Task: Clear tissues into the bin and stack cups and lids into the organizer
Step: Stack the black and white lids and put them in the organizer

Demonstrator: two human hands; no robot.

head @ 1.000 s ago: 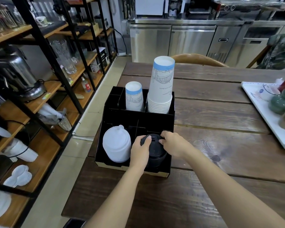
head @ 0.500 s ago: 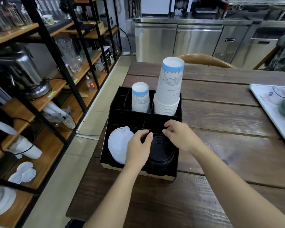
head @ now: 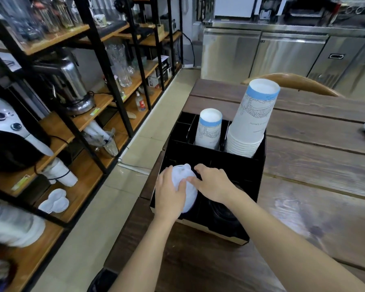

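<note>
Shelving [head: 57, 114]: wood boards on black frames along the left, crowded with glassware, a steel urn and white dishes.
Floor [head: 105, 207]: pale tiles between the shelving and the table edge.
Organizer [head: 249, 165]: black divided box sitting at the left end of the wooden table [head: 316, 186], its near edge close to the table's front left corner.
Left hand [head: 170, 196]: palm down on the left side of the white lids, fingers spread and curved round them, pressing on the stack.
White lids [head: 184, 182]: a stack in the organizer's front left compartment, tilted toward the camera, clasped between both hands.
Right hand [head: 214, 184]: fingers lie across the right side of the white lids, fingertips meeting the left hand's, loosely cupped.
Black lids [head: 223, 211]: in the front right compartment, mostly under the right wrist, hard to make out.
Short cup stack [head: 209, 128]: upside down in a rear compartment, blue band on top.
Tall cup stack [head: 252, 119]: upside down in the rear right compartment, leaning slightly right, many rims showing at its base.
Steel counter [head: 282, 51]: across the back of the room.
</note>
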